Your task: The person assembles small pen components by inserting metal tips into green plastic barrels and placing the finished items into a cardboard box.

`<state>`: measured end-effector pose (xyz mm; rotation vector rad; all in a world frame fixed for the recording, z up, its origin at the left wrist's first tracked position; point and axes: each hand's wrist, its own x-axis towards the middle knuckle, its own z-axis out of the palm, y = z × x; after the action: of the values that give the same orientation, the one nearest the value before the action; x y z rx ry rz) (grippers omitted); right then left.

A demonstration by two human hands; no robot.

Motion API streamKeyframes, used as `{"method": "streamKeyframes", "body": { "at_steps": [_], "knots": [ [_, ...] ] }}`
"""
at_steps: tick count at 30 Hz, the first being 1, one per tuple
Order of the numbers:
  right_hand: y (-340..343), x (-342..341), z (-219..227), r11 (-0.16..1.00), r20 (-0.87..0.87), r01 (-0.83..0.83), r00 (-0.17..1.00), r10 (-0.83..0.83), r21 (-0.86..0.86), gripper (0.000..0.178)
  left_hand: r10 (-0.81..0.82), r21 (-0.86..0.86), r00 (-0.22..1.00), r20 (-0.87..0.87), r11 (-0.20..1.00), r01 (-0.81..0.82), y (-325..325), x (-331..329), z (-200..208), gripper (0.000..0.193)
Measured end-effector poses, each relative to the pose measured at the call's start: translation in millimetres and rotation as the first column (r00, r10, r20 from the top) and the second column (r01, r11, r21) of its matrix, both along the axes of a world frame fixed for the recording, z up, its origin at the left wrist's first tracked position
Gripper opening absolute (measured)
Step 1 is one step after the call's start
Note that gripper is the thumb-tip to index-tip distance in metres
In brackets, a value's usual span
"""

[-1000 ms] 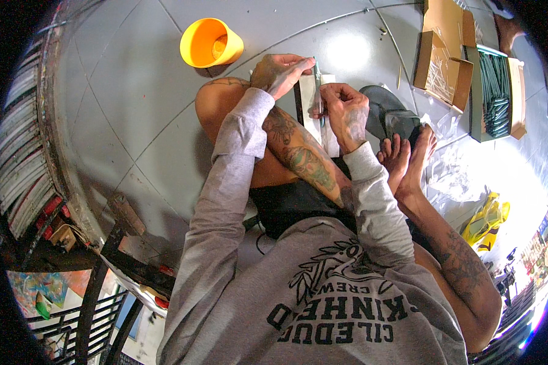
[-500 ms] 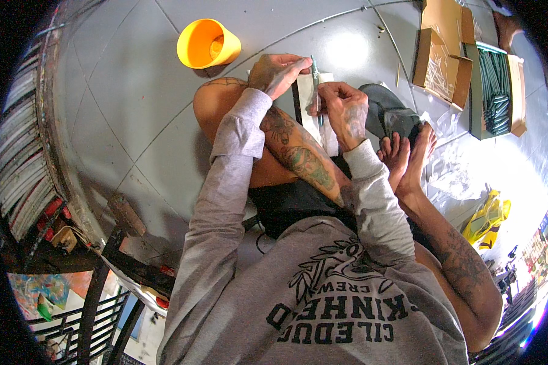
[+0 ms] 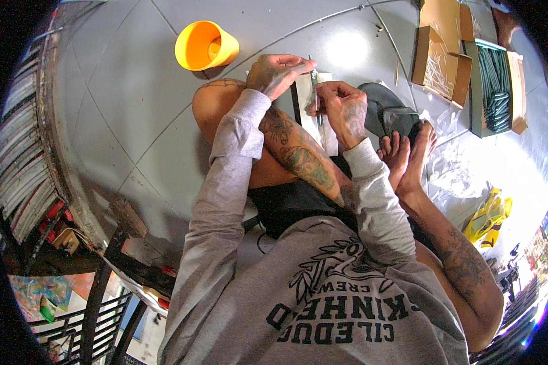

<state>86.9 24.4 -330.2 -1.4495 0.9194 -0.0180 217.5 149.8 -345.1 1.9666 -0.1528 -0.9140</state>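
Upright between my hands is a slim dark green pen-like stick point(image 3: 313, 78). My left hand point(image 3: 275, 74) pinches its upper end between thumb and fingers. Lower down, the bent fingers of my right hand point(image 3: 345, 111) close on the same stick, hiding part of it. Behind the stick lies a flat white piece with a dark edge point(image 3: 329, 141), beside my bent leg; my right hand covers some of it. Whether the stick touches this piece, I cannot tell.
A yellow cup point(image 3: 192, 47) stands on the grey tiled floor, upper left. At the upper right, an open cardboard box point(image 3: 428, 44) contains thin white sticks, beside a box point(image 3: 479, 123) of several dark green sticks. Black sandals point(image 3: 374, 104) and clear plastic point(image 3: 453, 173) lie near my foot.
Both hands keep nearly the same place and grip on the stick. My left fingertips have shifted very slightly to the right at its upper end.
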Motion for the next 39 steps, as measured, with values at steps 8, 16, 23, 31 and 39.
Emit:
{"method": "streamKeyframes", "body": {
  "at_steps": [8, 16, 23, 31, 39],
  "knots": [
    [-0.3, -0.9, -5.3, 0.999, -0.036, -0.004, 0.999, 0.003, -0.032, 0.028, -0.035, -0.064, 0.999, 0.003, 0.997, 0.035, -2.8, -1.7, 11.4, 0.053],
    [-0.7, -0.4, -3.5, 1.0, -0.049, -0.011, 0.999, 0.01, -0.018, 0.029, -0.035, -0.094, 0.999, 0.01, 0.995, 0.036, -2.1, -1.6, 6.0, 0.051],
    [0.3, 1.6, 2.9, 1.0, -0.051, 0.005, 0.999, -0.005, -0.002, 0.029, -0.039, -0.034, 0.999, 0.038, 0.999, 0.04, -1.5, -1.4, 4.2, 0.048],
    [1.8, 4.3, 9.6, 1.0, -0.055, 0.023, 0.998, -0.022, 0.021, 0.025, -0.029, -0.021, 0.997, 0.066, 0.999, 0.031, -1.8, -3.5, 9.9, 0.045],
    [-1.1, 6.6, 21.5, 0.999, -0.09, -0.031, 0.996, 0.027, -0.035, 0.024, -0.051, 0.016, 0.995, 0.08, 0.999, 0.05, -5.4, -5.7, 19.9, 0.045]
  ]
}}
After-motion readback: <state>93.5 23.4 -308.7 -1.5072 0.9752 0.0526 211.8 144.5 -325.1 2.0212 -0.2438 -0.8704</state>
